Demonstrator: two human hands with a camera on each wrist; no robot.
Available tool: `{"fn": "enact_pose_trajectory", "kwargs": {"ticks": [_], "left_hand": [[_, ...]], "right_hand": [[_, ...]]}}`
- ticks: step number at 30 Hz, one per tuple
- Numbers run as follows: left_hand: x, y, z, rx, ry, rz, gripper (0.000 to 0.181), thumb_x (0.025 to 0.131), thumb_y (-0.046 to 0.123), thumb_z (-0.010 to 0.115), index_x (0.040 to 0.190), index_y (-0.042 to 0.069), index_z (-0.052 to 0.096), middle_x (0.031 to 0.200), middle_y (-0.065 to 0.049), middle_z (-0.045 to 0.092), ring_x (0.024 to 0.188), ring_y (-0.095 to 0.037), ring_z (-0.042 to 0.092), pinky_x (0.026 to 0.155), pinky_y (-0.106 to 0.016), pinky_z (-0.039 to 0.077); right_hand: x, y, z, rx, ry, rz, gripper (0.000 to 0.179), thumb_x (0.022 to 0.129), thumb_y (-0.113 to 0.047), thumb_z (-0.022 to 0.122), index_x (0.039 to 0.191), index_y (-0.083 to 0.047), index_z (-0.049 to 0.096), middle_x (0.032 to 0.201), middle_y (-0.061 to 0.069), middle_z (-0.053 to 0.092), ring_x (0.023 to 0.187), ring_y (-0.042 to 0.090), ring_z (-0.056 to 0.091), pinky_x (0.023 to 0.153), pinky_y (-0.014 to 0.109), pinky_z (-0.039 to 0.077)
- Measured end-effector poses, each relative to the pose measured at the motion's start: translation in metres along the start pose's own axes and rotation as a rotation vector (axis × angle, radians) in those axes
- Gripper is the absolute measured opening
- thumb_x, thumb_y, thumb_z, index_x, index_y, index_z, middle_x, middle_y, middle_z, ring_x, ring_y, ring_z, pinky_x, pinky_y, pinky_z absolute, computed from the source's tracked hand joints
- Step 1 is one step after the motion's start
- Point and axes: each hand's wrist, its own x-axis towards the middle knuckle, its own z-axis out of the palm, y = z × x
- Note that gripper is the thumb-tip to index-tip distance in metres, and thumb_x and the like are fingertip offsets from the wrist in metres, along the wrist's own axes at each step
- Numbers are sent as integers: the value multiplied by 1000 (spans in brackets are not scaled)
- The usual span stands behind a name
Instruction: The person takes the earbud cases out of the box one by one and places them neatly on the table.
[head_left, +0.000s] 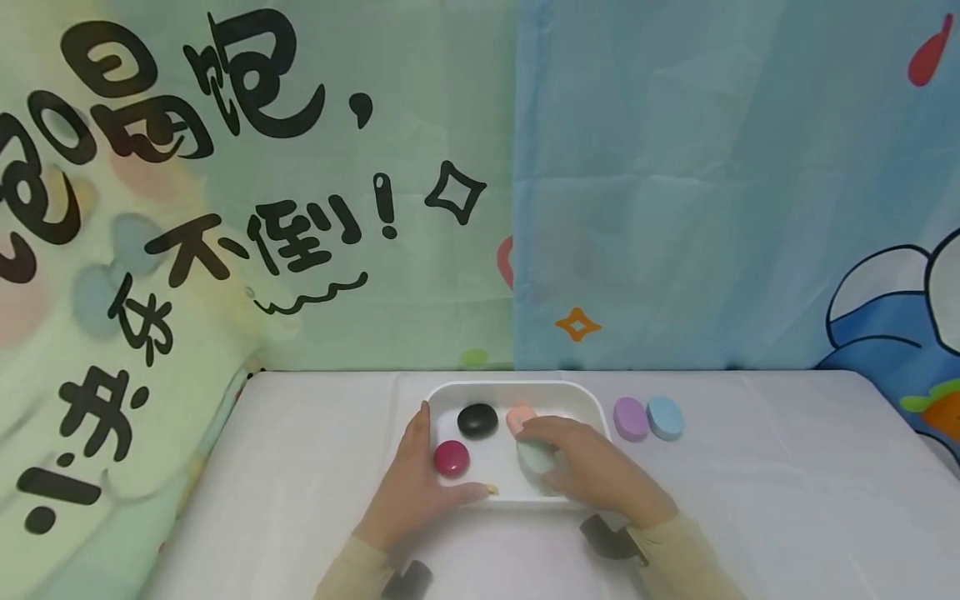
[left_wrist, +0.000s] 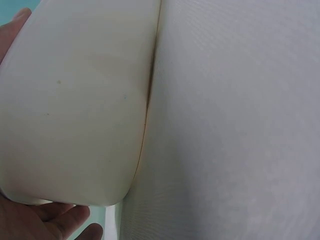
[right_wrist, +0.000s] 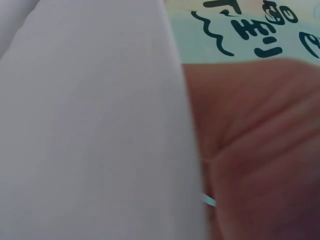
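Observation:
A white tray (head_left: 517,504) lies on the white table. My left hand (head_left: 423,479) grips its front left corner, fingers along the left side and thumb over the front rim. In the left wrist view, fingers (left_wrist: 70,220) bend round the tray wall (left_wrist: 75,110). Inside the tray, my right hand (head_left: 596,467) holds a pale green rounded piece (head_left: 535,457) between thumb and fingers. Just beyond its fingertips is a peach-coloured piece (head_left: 519,417), partly covered. A black oval piece (head_left: 477,421) and a dark red round piece (head_left: 452,458) lie in the tray's left half.
To the right of the tray, a purple disc (head_left: 631,419) and a light blue disc (head_left: 665,417) lie side by side on the white tabletop (head_left: 765,500). A printed cloth (head_left: 420,250) hangs behind the table and along its left side.

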Motion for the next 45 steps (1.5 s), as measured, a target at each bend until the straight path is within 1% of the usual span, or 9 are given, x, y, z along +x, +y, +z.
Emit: {"fn": "enact_pose_trajectory", "kwargs": {"ticks": [4, 8, 12, 21, 28, 32, 38, 42, 45], "left_hand": [[0, 2, -1, -6, 3, 4, 139, 62, 70, 84, 162, 7, 11, 165, -9, 22, 148, -28, 28, 116, -48, 32], [0, 1, -1, -6, -2, -5, 138, 63, 71, 83, 162, 9, 11, 165, -9, 22, 148, -28, 28, 116, -48, 33], [0, 0, 0, 3, -9, -15, 137, 63, 73, 82, 162, 10, 10, 165, -8, 22, 148, -28, 29, 115, -48, 33], [0, 1, 0, 7, -14, -26, 139, 62, 73, 82, 163, 12, 9, 165, -6, 22, 149, -25, 27, 116, -46, 33], [0, 1, 0, 17, -20, -39, 138, 62, 71, 83, 163, 12, 9, 166, -6, 21, 150, -25, 26, 117, -46, 32], [-1, 2, 0, 18, -22, -39, 138, 63, 70, 84, 163, 12, 8, 165, -7, 21, 149, -27, 27, 116, -48, 32], [-1, 2, 0, 20, -22, -32, 137, 64, 69, 84, 163, 11, 9, 165, -9, 22, 149, -28, 26, 116, -48, 33], [-1, 2, 0, 13, -17, -25, 136, 64, 69, 84, 162, 9, 10, 165, -10, 22, 149, -29, 28, 116, -49, 33], [-1, 3, 0, 6, -15, -20, 136, 64, 69, 84, 162, 9, 10, 164, -10, 23, 148, -29, 29, 116, -49, 33]], "right_hand": [[-2, 0, -4, -28, 29, -4, 50, 80, 4, 76, 128, -4, 66, 131, 8, 65, 126, 34, 56, 105, 50, 44], [-5, -1, -8, -39, 41, 46, 52, 82, 1, 76, 132, -6, 64, 135, 8, 63, 129, 33, 54, 106, 50, 44], [-9, 0, -11, -35, 63, 64, 54, 82, 0, 77, 135, -7, 63, 137, 8, 61, 130, 32, 53, 105, 51, 45], [-16, 6, -22, -52, 112, 53, 53, 83, -1, 75, 133, -8, 61, 138, 11, 59, 116, 26, 61, 95, 46, 52], [-20, 9, -35, -86, 136, 71, 51, 83, -1, 76, 132, -5, 62, 138, 15, 59, 125, 36, 55, 102, 53, 46], [-23, 11, -42, -98, 155, 83, 50, 83, -1, 74, 132, -5, 62, 136, 15, 59, 124, 37, 55, 100, 54, 46], [-28, 18, -48, -90, 185, 96, 50, 82, 3, 70, 131, -2, 60, 136, 16, 58, 122, 36, 57, 93, 51, 53], [-31, 22, -50, -104, 212, 83, 51, 81, 5, 69, 131, -2, 60, 135, 16, 58, 120, 35, 57, 91, 50, 54], [-33, 23, -53, -123, 229, 94, 50, 82, 3, 71, 130, -3, 61, 135, 14, 58, 117, 33, 59, 91, 50, 53]]}}
